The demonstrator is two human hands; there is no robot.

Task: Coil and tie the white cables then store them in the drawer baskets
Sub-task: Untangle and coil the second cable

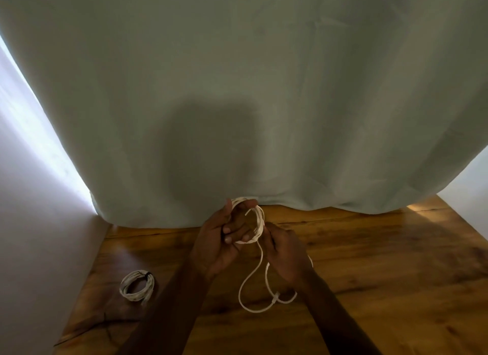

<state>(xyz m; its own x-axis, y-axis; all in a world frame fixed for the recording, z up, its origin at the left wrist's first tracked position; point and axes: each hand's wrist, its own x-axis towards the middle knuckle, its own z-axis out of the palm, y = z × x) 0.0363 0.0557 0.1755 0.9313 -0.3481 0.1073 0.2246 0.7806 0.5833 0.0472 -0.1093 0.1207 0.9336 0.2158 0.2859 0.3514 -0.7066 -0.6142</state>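
You are holding a partly wound white cable coil (pixel 257 221) in your left hand (pixel 224 238), fingers curled through the loops, thumb up along the far edge. Your right hand (pixel 286 251) is pinching the cable just beside the coil's right side, fingers closed on the strand. The loose tail (pixel 249 283) is hanging down from the coil, looping onto the wooden table (pixel 383 262) and curling back under your right wrist. A finished coil (pixel 136 288), bound with a dark tie, is lying on the table well to the left, near the white wall (pixel 39 235). A grey-green curtain (pixel 250 90) is hanging behind, its hem touching the table's far edge.
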